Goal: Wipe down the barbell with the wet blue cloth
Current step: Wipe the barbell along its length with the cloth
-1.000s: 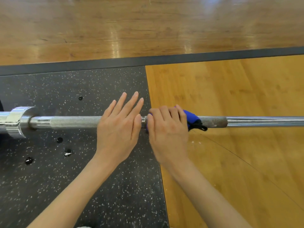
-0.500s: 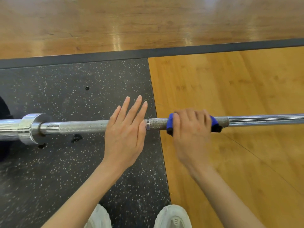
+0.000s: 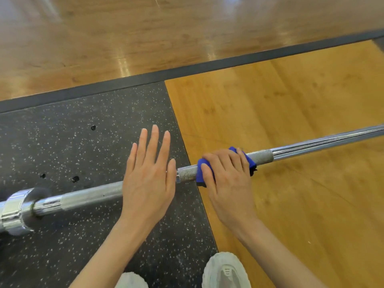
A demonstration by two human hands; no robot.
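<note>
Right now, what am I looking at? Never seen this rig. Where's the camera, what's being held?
There is no robot: a person works with bare hands. The single camera sits on their head, looking forward and down, so the shoes show at the bottom edge. A steel barbell lies across a speckled black rubber mat and a wooden platform. The left hand lies flat on the bar with straight fingers. The right hand grips a blue cloth wrapped round the bar's rough, knurled section.

The barbell (image 3: pixel 91 194) runs off both side edges and is hidden beneath the flat left hand (image 3: pixel 148 179). Most of the blue cloth (image 3: pixel 202 172) lies under the right hand's (image 3: pixel 227 179) curled fingers (image 3: pixel 232 157).
</note>
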